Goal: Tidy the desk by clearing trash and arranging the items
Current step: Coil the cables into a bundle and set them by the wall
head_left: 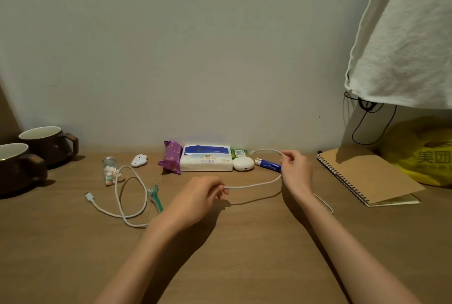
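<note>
A white charging cable (254, 184) stretches above the wooden desk (244, 242) between both hands. My left hand (198, 196) pinches it near the desk's middle. My right hand (294, 169) grips it farther right, where it bends into a loop back toward the wall. The cable's other end lies in loose loops at the left, ending in a plug (89, 197). A tissue pack (206, 158), a purple wrapper packet (172, 160), a white earbud case (243, 164) and a blue tube (267, 164) sit along the wall.
Two brown mugs (46, 143) stand at the far left. A small jar (110, 169), a white gadget (139, 160) and a green clip (155, 197) lie left of centre. A spiral notebook (367, 176) and a yellow bag (425, 154) are at the right, under a hanging white cloth (403, 34).
</note>
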Demonstrator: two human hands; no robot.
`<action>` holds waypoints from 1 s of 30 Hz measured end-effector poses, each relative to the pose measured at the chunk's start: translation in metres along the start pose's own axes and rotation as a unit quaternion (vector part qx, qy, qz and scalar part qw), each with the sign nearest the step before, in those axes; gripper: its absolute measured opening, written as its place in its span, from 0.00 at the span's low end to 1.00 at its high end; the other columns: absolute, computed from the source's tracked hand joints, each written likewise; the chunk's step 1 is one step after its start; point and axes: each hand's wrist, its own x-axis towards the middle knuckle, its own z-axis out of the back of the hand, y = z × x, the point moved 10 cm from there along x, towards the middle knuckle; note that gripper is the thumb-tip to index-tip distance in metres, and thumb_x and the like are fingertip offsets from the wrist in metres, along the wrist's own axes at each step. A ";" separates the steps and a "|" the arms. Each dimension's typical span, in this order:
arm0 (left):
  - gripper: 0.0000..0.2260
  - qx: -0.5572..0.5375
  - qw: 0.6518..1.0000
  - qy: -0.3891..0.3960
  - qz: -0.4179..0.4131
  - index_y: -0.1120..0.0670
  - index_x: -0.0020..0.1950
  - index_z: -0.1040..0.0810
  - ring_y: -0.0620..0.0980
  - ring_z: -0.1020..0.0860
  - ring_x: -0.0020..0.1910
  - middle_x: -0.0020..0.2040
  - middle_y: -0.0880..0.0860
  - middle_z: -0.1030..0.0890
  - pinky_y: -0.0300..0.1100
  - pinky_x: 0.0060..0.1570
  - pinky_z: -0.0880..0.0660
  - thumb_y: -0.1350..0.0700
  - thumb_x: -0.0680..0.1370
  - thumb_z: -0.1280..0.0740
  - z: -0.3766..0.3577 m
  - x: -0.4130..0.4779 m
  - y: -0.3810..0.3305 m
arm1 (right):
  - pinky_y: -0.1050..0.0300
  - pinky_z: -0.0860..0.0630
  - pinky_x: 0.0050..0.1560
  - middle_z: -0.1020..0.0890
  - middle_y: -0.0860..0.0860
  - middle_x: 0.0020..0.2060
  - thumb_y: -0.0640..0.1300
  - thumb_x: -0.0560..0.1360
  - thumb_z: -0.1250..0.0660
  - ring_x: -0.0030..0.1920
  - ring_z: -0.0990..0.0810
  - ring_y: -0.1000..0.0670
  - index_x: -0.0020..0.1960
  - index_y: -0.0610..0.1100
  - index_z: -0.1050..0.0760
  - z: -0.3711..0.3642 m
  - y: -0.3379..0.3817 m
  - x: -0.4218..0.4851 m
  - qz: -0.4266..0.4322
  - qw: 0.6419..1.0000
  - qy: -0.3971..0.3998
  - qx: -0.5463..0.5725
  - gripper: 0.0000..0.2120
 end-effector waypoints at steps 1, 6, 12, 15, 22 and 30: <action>0.09 -0.005 1.000 -0.022 -0.002 0.51 0.52 0.21 0.39 0.24 0.44 0.44 0.44 0.21 0.32 0.45 0.29 0.56 0.81 0.42 0.008 -0.001 0.001 | 0.52 0.21 0.46 0.18 0.46 0.49 0.39 0.80 0.43 0.45 0.20 0.50 0.58 0.42 0.22 0.005 0.004 -0.002 -0.006 1.000 -0.010 0.025 0.13; 0.06 -0.022 0.985 -0.172 -0.020 0.49 0.50 0.20 0.39 0.26 0.43 0.44 0.45 0.22 0.30 0.39 0.32 0.53 0.78 0.37 0.051 -0.007 0.008 | 0.67 0.24 0.30 0.22 0.49 0.41 0.36 0.80 0.43 0.32 0.22 0.56 0.56 0.42 0.26 0.000 0.030 -0.016 -0.053 0.974 0.067 0.209 0.09; 0.23 -0.068 0.962 -0.263 -0.014 0.37 0.66 0.30 0.49 0.25 0.40 0.40 0.45 0.22 0.42 0.39 0.26 0.41 0.72 0.33 0.082 -0.020 0.028 | 0.66 0.29 0.27 0.22 0.49 0.37 0.35 0.79 0.40 0.27 0.28 0.57 0.56 0.40 0.23 -0.027 0.068 -0.043 -0.022 0.937 0.216 0.274 0.09; 0.23 -0.042 0.965 -0.259 -0.020 0.37 0.68 0.32 0.47 0.27 0.36 0.36 0.48 0.23 0.40 0.35 0.29 0.45 0.73 0.33 0.082 -0.020 0.031 | 0.65 0.30 0.28 0.20 0.50 0.37 0.38 0.80 0.39 0.27 0.30 0.58 0.51 0.48 0.21 -0.038 0.080 -0.054 0.025 0.935 0.258 0.240 0.09; 0.14 -0.015 0.983 -0.181 0.010 0.46 0.53 0.18 0.47 0.29 0.44 0.40 0.46 0.26 0.46 0.43 0.30 0.44 0.73 0.36 0.071 -0.013 0.044 | 0.65 0.26 0.30 0.19 0.50 0.37 0.38 0.79 0.38 0.26 0.27 0.56 0.51 0.45 0.21 -0.036 0.081 -0.060 -0.004 0.916 0.273 0.293 0.09; 0.08 -0.032 0.995 -0.093 0.008 0.49 0.55 0.28 0.43 0.24 0.45 0.45 0.46 0.23 0.39 0.44 0.27 0.58 0.81 0.44 0.045 -0.010 0.033 | 0.63 0.23 0.28 0.17 0.49 0.40 0.38 0.79 0.38 0.26 0.20 0.54 0.55 0.43 0.21 -0.037 0.086 -0.069 0.003 0.924 0.261 0.279 0.08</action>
